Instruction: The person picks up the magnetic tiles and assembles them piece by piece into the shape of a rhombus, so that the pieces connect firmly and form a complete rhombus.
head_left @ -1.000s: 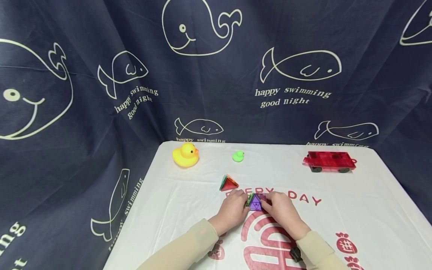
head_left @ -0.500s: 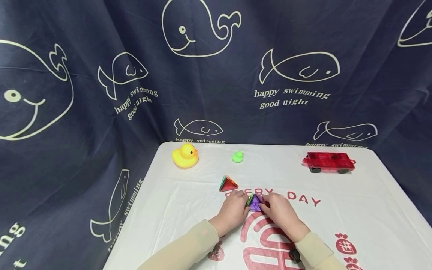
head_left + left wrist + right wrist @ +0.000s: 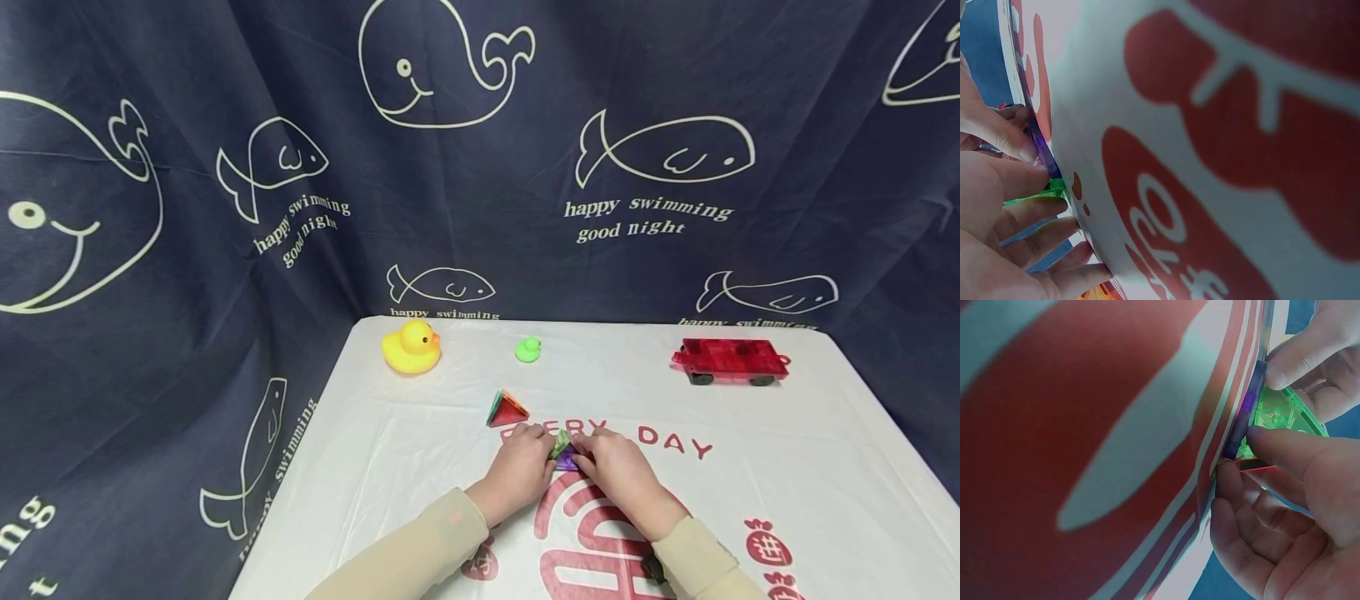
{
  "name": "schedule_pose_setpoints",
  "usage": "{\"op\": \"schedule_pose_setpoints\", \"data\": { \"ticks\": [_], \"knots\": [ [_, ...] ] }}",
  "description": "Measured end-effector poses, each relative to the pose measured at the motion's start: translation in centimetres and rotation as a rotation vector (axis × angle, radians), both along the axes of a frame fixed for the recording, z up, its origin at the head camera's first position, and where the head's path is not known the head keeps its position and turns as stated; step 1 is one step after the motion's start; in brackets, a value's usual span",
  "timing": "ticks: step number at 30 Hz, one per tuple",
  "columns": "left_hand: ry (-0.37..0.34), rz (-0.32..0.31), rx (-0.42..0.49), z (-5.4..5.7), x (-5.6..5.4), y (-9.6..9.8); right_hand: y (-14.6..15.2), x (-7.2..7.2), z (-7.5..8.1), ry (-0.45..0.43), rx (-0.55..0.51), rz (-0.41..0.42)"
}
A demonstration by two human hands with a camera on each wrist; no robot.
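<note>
A cluster of translucent triangular magnetic tiles stands between my two hands at mid-table. My left hand point(image 3: 521, 463) pinches a green tile point(image 3: 560, 443) from the left, thumb and fingers on either side of it in the left wrist view. From the right, my right hand point(image 3: 621, 475) has its thumb at the purple tile point(image 3: 1246, 415) and its curled fingers round a red-edged tile point(image 3: 1259, 464). The purple tile's edge lies along the tabletop, with the green one rising behind it. Fingers hide much of the cluster.
Just behind my left hand stands a small red, orange and green tile pyramid point(image 3: 508, 409). Along the back are a yellow duck point(image 3: 412, 348), a little green duck point(image 3: 528, 350) and a red wheeled car base point(image 3: 732, 360). A dark blue curtain point(image 3: 480, 217) hangs behind the white table point(image 3: 420, 450).
My right fingers have shifted slightly left and inward over the tiles. Less of the purple triangle shows now, and more of the green tile's face. My left hand has hardly moved.
</note>
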State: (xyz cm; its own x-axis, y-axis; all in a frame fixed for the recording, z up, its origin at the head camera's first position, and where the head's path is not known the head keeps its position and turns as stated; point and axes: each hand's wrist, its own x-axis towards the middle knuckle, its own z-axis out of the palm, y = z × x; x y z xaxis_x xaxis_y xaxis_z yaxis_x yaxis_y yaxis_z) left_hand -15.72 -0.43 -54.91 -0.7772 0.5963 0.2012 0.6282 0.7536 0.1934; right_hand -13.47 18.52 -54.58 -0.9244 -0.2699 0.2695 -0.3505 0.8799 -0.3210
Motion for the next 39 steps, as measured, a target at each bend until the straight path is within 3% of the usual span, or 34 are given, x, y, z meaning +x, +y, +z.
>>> {"op": "schedule_pose_setpoints", "data": {
  "ticks": [13, 20, 25, 31, 34, 39],
  "knots": [
    [-0.010, 0.008, -0.007, -0.1, 0.0, 0.0, 0.0, 0.0, 0.3, -0.027, -0.008, -0.016],
    [-0.017, -0.013, 0.032, 0.0, -0.1, -0.3, 0.0, 0.0, 0.5, -0.053, -0.032, -0.016],
    [-0.099, -0.049, 0.092, 0.5, -0.6, -1.1, 0.2, 0.0, 0.8, -0.094, -0.028, -0.034],
    [-0.193, -0.088, 0.086, 1.1, -1.4, -2.0, 0.8, -0.1, 1.4, -0.201, -0.060, -0.067],
    [-0.201, -0.117, 0.118, 1.8, -1.8, -2.4, 1.3, -0.2, 1.7, -0.163, -0.100, -0.046],
    [-0.176, -0.151, 0.255, 3.6, -3.2, -3.7, 2.2, -0.7, 2.2, -0.052, -0.146, -0.009]
  ]
}}
